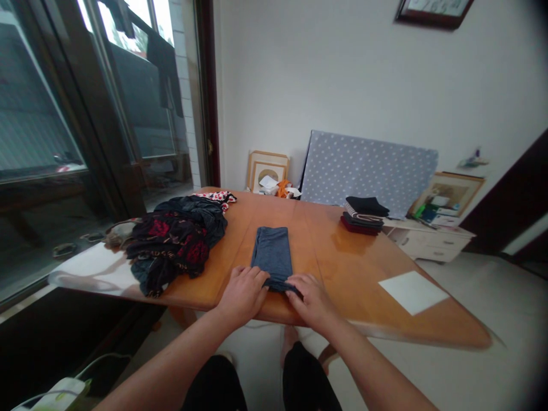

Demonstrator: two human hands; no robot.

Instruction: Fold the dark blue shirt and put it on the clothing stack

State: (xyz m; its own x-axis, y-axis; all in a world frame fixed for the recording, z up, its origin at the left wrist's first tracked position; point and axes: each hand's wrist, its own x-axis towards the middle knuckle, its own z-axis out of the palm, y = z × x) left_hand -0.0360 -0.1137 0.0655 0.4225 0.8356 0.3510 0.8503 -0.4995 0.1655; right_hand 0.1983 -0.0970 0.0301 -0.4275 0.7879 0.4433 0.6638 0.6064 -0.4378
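Observation:
A dark blue garment (273, 251), folded into a narrow rectangle, lies near the front edge of the wooden table (325, 245). My left hand (244, 292) grips its near left corner, fingers curled over the cloth. At the near right corner, my right hand (312, 298) pinches the edge between thumb and fingers. The near end looks slightly raised or rolled between both hands. What kind of garment it is, I cannot tell. Left of it sits a loose heap of dark clothes (180, 240) with red patterning.
A neat stack of folded clothes (363, 216) stands at the back right of the table. A white sheet (413, 292) lies at the right. Behind the table are a dotted grey cloth (368, 165), a picture frame (269, 157) and a white cabinet (432, 242).

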